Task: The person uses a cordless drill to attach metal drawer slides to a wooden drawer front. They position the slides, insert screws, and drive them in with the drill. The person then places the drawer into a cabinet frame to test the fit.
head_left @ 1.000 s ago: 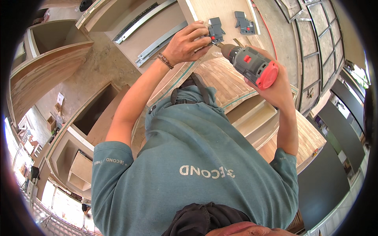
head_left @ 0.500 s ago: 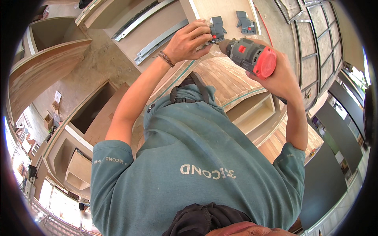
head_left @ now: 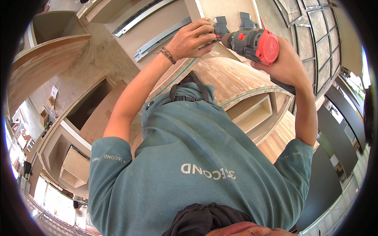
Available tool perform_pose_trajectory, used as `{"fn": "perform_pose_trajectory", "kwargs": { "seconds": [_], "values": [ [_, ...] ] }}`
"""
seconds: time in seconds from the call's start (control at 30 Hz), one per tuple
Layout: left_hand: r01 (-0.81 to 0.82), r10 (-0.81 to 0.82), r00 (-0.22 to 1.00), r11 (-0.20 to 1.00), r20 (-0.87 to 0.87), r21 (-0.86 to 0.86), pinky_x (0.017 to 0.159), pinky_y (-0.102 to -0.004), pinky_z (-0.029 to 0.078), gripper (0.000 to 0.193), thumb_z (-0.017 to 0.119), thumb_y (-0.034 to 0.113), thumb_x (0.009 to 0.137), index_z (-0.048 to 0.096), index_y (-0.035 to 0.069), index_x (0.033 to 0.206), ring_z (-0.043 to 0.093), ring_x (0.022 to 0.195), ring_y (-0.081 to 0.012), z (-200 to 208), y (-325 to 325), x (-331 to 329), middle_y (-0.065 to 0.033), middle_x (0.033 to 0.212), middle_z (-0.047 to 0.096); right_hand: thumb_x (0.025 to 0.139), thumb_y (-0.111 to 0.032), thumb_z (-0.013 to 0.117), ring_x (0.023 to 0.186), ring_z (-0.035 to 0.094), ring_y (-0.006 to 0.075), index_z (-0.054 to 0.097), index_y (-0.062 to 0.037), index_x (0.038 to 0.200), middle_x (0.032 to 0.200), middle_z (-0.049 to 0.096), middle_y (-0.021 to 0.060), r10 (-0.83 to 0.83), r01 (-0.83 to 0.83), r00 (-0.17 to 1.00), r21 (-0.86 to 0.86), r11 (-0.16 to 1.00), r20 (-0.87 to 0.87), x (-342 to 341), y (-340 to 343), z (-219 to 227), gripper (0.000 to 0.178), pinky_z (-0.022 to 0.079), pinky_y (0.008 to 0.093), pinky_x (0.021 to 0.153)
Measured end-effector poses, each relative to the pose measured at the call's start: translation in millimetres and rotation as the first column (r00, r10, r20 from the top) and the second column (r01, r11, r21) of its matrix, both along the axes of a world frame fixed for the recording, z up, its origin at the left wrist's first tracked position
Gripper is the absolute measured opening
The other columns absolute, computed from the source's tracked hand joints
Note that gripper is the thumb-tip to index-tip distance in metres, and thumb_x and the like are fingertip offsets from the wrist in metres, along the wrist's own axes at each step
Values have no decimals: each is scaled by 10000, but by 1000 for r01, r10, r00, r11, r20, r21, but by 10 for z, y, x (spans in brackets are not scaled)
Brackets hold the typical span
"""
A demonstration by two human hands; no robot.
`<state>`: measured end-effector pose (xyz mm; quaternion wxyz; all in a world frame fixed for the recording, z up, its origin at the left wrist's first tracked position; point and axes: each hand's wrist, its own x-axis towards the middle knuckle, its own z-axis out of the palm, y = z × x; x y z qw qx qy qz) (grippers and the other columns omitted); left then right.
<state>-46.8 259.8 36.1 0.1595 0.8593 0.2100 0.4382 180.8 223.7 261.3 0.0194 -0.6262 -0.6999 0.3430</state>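
My right hand [head_left: 286, 66] is wrapped round the grip of a grey and red cordless drill [head_left: 252, 44]. The drill's chuck points left, toward the fingertips of my left hand [head_left: 193, 38]. Those fingers are closed on the edge of a grey plastic drawer-slide clip [head_left: 221, 26] with a red tab, at the end of a light wooden panel [head_left: 226, 8]. The bit's tip and any screw there are too small to make out. Partly behind the drill is a second grey clip [head_left: 246, 20] on the same panel.
Metal drawer slides [head_left: 161, 38] lie in the wooden carcass left of the panel. Below my hands is a curved, slatted wooden piece [head_left: 228, 76] with an open compartment [head_left: 254, 112]. Dark metal frames [head_left: 315, 39] lie at right; an open wooden box [head_left: 59, 27] is at upper left.
The drill has swung to a more level angle, with its rear and my right forearm shifting to the right. It now covers part of the second clip. My left hand stays at the first clip.
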Motion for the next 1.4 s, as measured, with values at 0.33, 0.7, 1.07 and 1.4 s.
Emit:
{"fn": "perform_pose_trajectory", "kwargs": {
  "seconds": [0.33, 0.7, 1.07, 1.4],
  "values": [
    [1, -1, 1000, 1000, -2, -10, 1025, -403, 560, 305, 845, 148, 759, 655, 93, 991, 647, 1133, -283, -51, 3, -5, -57, 1092, 656, 647, -109, 818, 901, 593, 424, 637, 19, 1095, 981, 676, 213, 116, -106, 989, -121, 987, 86, -45, 173, 8, 499, 497, 429, 905],
    [11, -11, 1000, 1000, 24, 1, 1064, -398, 544, 307, 826, 136, 768, 662, 95, 1024, 629, 1147, -271, -107, -7, -5, -52, 1113, 646, 727, -123, 729, 811, 628, 428, 645, 4, 1021, 846, 689, 214, 213, -222, 972, 86, 971, 99, -80, 216, -19, 332, 520, 444, 766],
    [-3, 3, 1000, 1000, -6, -13, 1120, -384, 507, 313, 812, 175, 788, 664, 117, 1057, 605, 1197, -237, -113, -12, -15, -30, 1141, 637, 735, -153, 722, 854, 644, 436, 652, -2, 1042, 882, 698, 222, 199, -206, 964, 25, 978, 174, -142, 243, 15, 349, 523, 454, 777],
    [-2, 2, 1000, 1000, -4, -9, 1112, -388, 513, 325, 815, 174, 779, 659, 111, 1058, 607, 1187, -240, -102, -10, -28, -31, 1137, 637, 718, -150, 732, 908, 630, 443, 638, -13, 1052, 935, 687, 223, 194, -196, 961, -10, 981, 196, -176, 256, 25, 373, 514, 470, 819]
  ]
}}
